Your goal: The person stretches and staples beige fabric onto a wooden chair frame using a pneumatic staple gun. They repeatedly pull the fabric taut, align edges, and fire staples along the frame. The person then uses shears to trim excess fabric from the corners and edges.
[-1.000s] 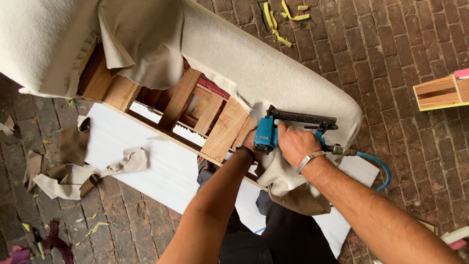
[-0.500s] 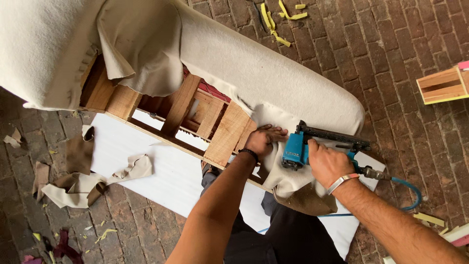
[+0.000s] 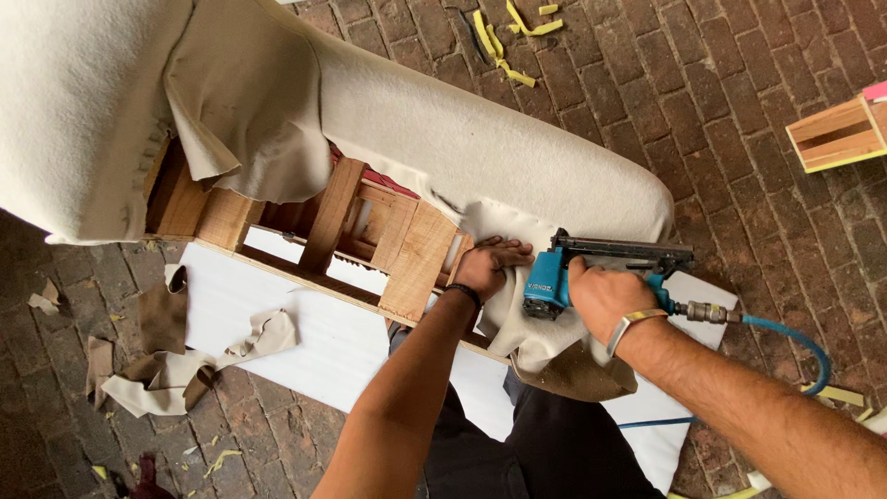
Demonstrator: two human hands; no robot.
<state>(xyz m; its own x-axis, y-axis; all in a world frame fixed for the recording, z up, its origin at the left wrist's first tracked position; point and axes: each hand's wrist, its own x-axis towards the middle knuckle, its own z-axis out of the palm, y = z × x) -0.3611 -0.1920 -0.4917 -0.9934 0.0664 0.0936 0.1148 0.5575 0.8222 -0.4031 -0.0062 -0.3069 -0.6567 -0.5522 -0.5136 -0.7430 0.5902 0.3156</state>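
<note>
One blue staple gun (image 3: 591, 277) sits in the right hand (image 3: 605, 296), fingers wrapped round its grip, at the right end of the upturned sofa frame (image 3: 370, 231). One blue air hose (image 3: 785, 337) trails from its rear. The left hand (image 3: 488, 266) presses flat, fingers spread, on the cream fabric (image 3: 517, 323) just beside the tool's nose. Several yellow foam strips (image 3: 504, 46) lie on the brick floor (image 3: 739, 185) beyond the sofa's far edge, and one open wooden box (image 3: 836, 134) stands near the floor's right edge
</note>
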